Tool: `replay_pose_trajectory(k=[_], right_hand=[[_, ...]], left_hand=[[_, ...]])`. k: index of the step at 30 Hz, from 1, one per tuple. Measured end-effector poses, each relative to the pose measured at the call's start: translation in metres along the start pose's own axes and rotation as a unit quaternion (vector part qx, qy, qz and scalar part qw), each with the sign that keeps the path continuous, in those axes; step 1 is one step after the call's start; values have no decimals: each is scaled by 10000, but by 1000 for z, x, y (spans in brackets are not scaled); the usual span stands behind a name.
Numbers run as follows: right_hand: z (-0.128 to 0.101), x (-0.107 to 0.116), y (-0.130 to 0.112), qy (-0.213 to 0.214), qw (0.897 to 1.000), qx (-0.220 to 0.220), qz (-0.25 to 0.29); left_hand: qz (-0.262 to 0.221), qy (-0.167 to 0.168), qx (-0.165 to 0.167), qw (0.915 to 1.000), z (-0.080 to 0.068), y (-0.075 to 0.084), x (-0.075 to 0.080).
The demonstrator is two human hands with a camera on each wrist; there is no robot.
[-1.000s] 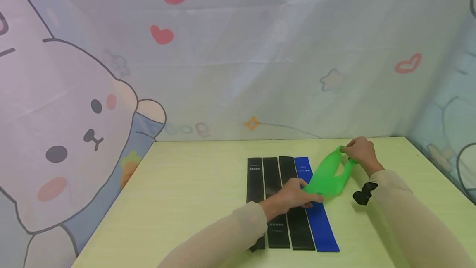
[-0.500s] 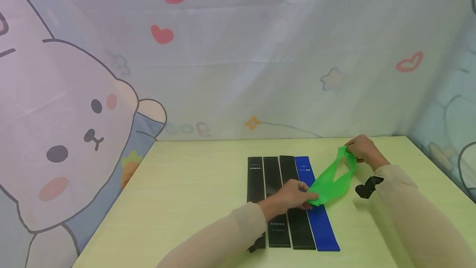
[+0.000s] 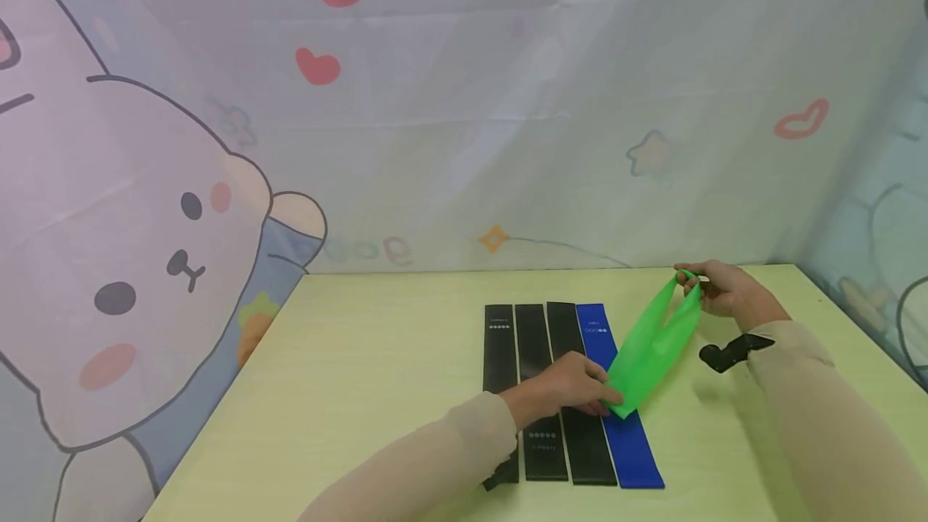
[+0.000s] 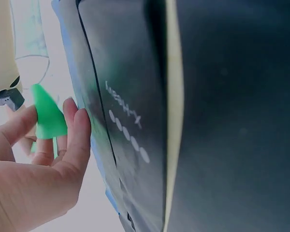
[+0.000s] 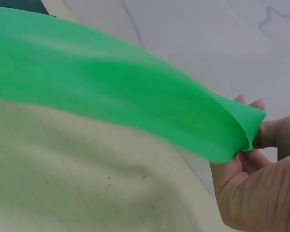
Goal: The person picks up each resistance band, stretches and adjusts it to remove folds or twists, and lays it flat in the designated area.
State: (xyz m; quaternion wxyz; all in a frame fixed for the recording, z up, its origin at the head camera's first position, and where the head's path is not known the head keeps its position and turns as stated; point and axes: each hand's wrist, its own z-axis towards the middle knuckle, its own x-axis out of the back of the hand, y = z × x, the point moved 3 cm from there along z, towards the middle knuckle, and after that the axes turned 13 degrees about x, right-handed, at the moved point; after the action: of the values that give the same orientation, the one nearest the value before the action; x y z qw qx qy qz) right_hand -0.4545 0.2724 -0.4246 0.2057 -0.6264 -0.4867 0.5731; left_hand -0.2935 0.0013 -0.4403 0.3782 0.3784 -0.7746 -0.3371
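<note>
A thin green resistance loop band (image 3: 656, 353) is stretched on a slant between both hands. At its lower near end, my left hand (image 3: 569, 381) pinches it between thumb and fingers, over the black and blue bands. My right hand (image 3: 732, 292) holds the far end, raised near the back of the table, with fingers inside the loop. In the right wrist view the green band (image 5: 111, 82) twists and folds toward the right hand (image 5: 266, 179). Under the left hand lie three black bands (image 3: 590, 449) and a blue band (image 3: 638, 449), flat and side by side.
The pale yellow table (image 3: 370, 361) ends at a printed cloth backdrop (image 3: 449, 143) behind and at the right. White print marks the black band (image 4: 125, 121) in the left wrist view. A black wrist camera (image 3: 732, 353) sits on the right sleeve.
My right hand has moved right and turned, drawing the green band longer and narrower. My left hand has shifted slightly nearer with its end. The flat bands stay in place.
</note>
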Motion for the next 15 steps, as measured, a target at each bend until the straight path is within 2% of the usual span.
replay_pose_trajectory(k=[4,8,10,12,15], right_hand=[[1,3,1,-54,9975,-114,693],[3,4,0,-286,9912,4,1293],[3,3,0,-523,9928,187,1061],[4,2,1,-698,9952,429,544],[5,1,2,-593,9943,844,-255]], left_hand=[[125,-128,33,9998,-3,1,0],[194,-153,54,9997,-5,2,0],[171,-138,33,9998,-6,3,0],[155,-127,-1,9998,-7,4,0],[164,-136,-56,9998,-7,5,0]])
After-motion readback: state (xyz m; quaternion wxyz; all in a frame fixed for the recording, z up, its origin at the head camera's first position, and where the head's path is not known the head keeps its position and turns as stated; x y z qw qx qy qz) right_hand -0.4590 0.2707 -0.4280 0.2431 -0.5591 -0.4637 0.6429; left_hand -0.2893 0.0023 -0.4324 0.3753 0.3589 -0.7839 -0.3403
